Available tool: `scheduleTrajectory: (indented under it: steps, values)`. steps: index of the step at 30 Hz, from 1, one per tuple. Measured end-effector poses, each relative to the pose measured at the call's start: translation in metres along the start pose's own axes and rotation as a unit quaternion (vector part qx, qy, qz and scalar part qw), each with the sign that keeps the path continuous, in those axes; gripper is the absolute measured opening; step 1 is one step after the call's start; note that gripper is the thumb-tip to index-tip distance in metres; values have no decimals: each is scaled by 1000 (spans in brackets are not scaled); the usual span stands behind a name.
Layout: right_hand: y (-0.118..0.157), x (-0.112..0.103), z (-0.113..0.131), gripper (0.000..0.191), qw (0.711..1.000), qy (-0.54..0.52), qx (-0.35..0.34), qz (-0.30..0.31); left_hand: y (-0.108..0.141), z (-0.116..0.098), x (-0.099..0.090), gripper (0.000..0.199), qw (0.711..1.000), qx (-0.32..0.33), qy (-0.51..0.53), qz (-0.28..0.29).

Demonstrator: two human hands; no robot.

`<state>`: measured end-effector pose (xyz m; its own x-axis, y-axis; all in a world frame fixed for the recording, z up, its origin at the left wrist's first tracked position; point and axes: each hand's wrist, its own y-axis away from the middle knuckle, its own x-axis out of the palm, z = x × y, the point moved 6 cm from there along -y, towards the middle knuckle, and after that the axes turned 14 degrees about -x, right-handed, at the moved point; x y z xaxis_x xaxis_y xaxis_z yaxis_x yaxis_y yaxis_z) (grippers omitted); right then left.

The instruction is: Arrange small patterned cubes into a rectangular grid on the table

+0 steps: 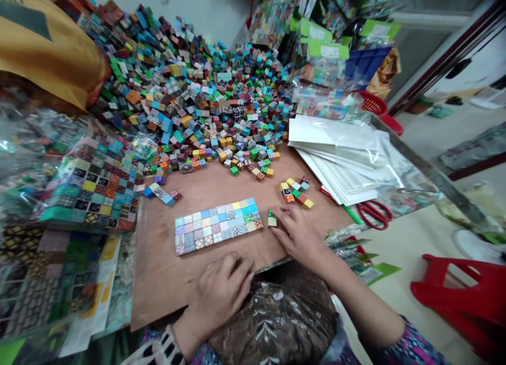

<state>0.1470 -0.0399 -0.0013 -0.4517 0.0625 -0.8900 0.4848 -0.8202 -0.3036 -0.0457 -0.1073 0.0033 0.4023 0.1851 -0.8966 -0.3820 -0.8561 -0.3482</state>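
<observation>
A flat block of small patterned cubes (219,225), set in several rows, lies on the brown board in front of me. Just off its right end, a short piece of green and pale cubes (272,219) sits at the fingertips of my right hand (298,233), pinched between thumb and forefinger. My left hand (223,280) rests near the board's front edge, below the cube block, its fingers loosely bent and slightly apart with nothing visible in them.
A big heap of loose cubes (190,85) covers the back. Small cube groups (294,192) lie right, others (162,192) left. White sheets (336,159), red scissors (375,214) and a green pen (351,214) sit right. Bagged cube sets (95,185) stand left; a red stool (466,301) is lower right.
</observation>
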Motion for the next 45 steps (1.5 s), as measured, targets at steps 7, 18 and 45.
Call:
scheduleTrajectory:
  steps: [7,18,45]
  values:
    - [-11,1,-6,32,1000,18,-2,3,-27,25,-27,25,996,-86,-7,3]
    - [-5,-8,-13,36,998,27,-1,-56,-96,44,4,87,970,-103,-134,174]
    - [-22,4,0,36,995,84,40,41,-101,42,20,72,976,-89,-72,187]
